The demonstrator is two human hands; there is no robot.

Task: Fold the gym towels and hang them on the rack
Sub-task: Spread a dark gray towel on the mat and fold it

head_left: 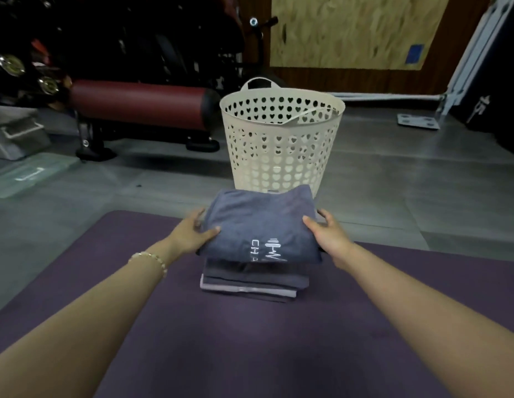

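Observation:
A folded blue-grey towel (258, 225) with a white printed logo is held just above a stack of folded towels (250, 282) on the purple mat (250, 340). My left hand (192, 234) grips the towel's left edge, thumb on top and fingers underneath. My right hand (327, 234) grips its right edge in the same way. No rack is in view.
A cream laundry basket (281, 145) with heart-shaped holes stands on the grey floor just beyond the towels. A dark red padded gym bench (140, 107) and black machines are at the back left. A white frame base (419, 122) lies at the back right.

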